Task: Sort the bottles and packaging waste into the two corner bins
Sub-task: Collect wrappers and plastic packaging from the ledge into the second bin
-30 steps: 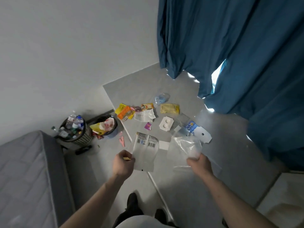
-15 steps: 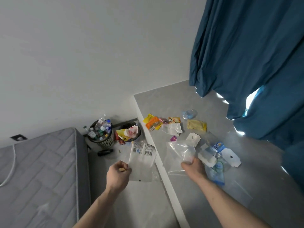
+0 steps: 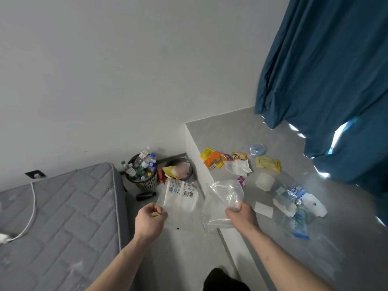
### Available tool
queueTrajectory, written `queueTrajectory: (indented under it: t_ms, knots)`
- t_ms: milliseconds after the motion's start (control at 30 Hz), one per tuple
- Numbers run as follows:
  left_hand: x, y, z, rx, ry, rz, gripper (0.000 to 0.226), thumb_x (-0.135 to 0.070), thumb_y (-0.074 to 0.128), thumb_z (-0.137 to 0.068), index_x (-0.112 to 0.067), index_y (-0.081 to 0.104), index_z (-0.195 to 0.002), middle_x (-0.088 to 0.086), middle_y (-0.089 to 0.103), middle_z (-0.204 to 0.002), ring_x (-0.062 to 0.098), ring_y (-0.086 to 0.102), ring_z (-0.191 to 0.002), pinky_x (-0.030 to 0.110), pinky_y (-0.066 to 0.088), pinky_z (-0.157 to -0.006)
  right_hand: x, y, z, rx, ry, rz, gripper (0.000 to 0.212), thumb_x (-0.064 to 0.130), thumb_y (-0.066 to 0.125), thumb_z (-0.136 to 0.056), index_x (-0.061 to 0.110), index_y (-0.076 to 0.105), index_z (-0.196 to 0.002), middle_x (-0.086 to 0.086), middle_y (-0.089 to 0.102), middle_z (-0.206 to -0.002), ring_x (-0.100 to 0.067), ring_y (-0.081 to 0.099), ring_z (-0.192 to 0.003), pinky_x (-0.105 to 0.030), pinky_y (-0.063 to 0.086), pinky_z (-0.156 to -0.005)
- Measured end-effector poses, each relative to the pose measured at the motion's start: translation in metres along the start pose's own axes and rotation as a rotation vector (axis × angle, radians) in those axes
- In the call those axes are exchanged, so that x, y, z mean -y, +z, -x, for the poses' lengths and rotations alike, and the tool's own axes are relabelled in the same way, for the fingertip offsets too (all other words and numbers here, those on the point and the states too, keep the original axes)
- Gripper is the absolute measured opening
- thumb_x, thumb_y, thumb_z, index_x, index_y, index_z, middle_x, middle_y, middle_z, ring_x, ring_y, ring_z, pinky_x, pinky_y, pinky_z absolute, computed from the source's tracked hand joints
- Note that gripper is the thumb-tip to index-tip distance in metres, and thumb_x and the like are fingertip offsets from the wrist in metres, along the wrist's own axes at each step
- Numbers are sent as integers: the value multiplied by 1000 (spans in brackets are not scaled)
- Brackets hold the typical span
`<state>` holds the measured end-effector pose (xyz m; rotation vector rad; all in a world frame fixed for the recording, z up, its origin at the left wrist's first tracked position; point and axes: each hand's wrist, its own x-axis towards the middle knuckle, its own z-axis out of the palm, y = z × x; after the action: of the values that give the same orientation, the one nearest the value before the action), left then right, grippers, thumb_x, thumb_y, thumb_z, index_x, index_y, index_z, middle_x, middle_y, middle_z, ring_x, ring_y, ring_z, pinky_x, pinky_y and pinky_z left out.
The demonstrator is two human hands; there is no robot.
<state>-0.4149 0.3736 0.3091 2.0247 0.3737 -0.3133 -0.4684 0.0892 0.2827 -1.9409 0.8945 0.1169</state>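
Nearest, the left hand [image 3: 149, 222] pinches a white printed wrapper [image 3: 181, 196] by its edge, and the right hand [image 3: 241, 215], a little apart from it, grips a clear plastic bag [image 3: 222, 198]. Both pieces look like packaging in transit. Farther left in the corner, the mesh bin [image 3: 144, 181] holds bottles; the dark bin [image 3: 184, 164] beside it holds wrappers and seems the target. Loose wrappers [image 3: 216, 160] remain far right.
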Motion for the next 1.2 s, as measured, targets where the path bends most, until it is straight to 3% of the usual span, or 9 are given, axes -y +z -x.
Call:
queueTrajectory:
  t_ms: [200, 633, 767, 1000, 1200]
  knots:
    - [-5, -4, -47, 30, -40, 16, 23, -4, 71, -82, -14, 55, -69, 12, 72, -84, 17, 57, -61, 32, 50, -56, 18, 15, -33, 19, 18, 18, 7, 16, 65, -77, 9, 66, -78, -1, 66, -69, -17, 60, -60, -24, 44, -52]
    - [-52, -22, -164, -58, -107, -102, 27, -7, 71, -83, -16, 53, -66, 8, 67, -75, 18, 57, -67, 28, 48, -59, 119, 79, -156, 143, 11, 30, 17, 20, 65, -76, 13, 70, -91, 0, 72, -83, -16, 67, -76, -24, 48, -62]
    - [-62, -26, -191, -79, -125, -96, 26, -7, 72, -83, -15, 53, -67, 7, 68, -76, 17, 58, -67, 29, 48, -60, 146, 92, -182, 175, 11, 46, 19, 19, 66, -77, 13, 69, -94, 0, 71, -87, -13, 66, -76, -18, 44, -55]
    - [-79, -37, -265, -41, -125, -125, 24, -13, 74, -77, -20, 55, -64, 2, 71, -74, 20, 64, -69, 33, 52, -64, 183, 121, -228, 159, 19, 71, 26, 19, 66, -77, 19, 67, -104, -1, 71, -94, -22, 66, -85, -25, 48, -70]
    - [-87, -53, -343, 61, -105, -158, 23, -13, 73, -77, -20, 56, -64, 0, 70, -73, 17, 63, -69, 30, 50, -64, 215, 160, -255, 93, 78, 45, 27, 17, 65, -81, 15, 66, -109, -6, 71, -99, -24, 66, -87, -25, 45, -71]
